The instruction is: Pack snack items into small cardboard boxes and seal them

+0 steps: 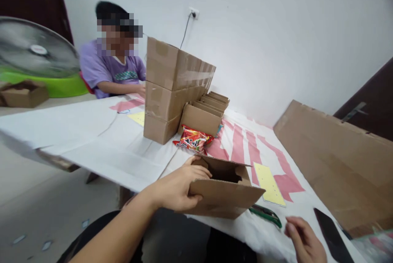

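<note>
My left hand is closed on the left end of an open-topped brown cardboard box, thumb on the near side and fingers over the rim. The box sits at the table's front edge, its flaps raised and its inside dark. My right hand is to the right of it, fingers loosely bent and a little apart, with nothing visible in them; part of it is cut off by the frame. A green box cutter lies between that hand and the box. Just beyond the box is a red noodle packet.
Taped cartons form a stack beyond, beside a row of open boxes. A yellow card and a dark phone lie at right, near a large cardboard sheet. Another person sits behind the stack; a fan stands left.
</note>
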A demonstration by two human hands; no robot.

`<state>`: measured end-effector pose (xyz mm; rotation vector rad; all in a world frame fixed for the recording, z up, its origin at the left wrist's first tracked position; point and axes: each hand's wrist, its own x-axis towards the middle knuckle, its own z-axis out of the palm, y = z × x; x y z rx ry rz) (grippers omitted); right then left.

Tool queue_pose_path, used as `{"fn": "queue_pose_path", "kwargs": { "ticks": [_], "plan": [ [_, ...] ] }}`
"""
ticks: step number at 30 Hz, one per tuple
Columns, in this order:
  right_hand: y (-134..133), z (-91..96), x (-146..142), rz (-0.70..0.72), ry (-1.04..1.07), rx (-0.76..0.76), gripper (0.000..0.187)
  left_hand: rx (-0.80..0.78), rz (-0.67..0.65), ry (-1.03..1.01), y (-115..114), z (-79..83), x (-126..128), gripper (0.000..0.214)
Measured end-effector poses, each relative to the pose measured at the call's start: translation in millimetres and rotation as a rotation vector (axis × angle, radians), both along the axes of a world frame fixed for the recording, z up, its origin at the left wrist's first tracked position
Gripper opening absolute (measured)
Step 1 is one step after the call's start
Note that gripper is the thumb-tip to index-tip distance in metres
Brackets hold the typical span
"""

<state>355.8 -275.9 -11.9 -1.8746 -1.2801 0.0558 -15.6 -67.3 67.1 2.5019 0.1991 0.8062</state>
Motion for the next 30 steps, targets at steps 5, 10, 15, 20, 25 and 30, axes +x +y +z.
{"fn": "queue_pose_path", "kwargs": {
  "ticks": [5,10,15,20,25,30],
  "plan": [
    [67.4,92.2,-47.4,0.32,0.022,0.085,0.036,0.108,0.032,0.041,-19.6,7.4,-3.4,0.018],
    [114.8,146.7,-90.1,0.77,-0.049,-0.325,0.036,0.236,0.141,0.021,-35.0,15.3,-7.9,0.027],
    [137.2,168.3,-120.7,0.868,-0.443,-0.658,0.041,0.334,0.3,-0.003,-34.2,12.9,-12.0,0.027],
    [133.2,179.2,-135.2,0.743,-0.776,-0.74,0.067,0.378,0.451,-0.028,-18.0,-0.3,-9.5,0.021],
    [120.7,177.0,-149.0,0.397,-1.142,-0.844,0.095,0.361,0.451,-0.031,-10.4,-5.3,-5.6,0.012],
    [104.7,165.6,-138.7,0.344,-1.313,-0.897,0.065,0.41,0.385,0.008,-15.0,-1.4,-8.3,0.006]
  ]
}}
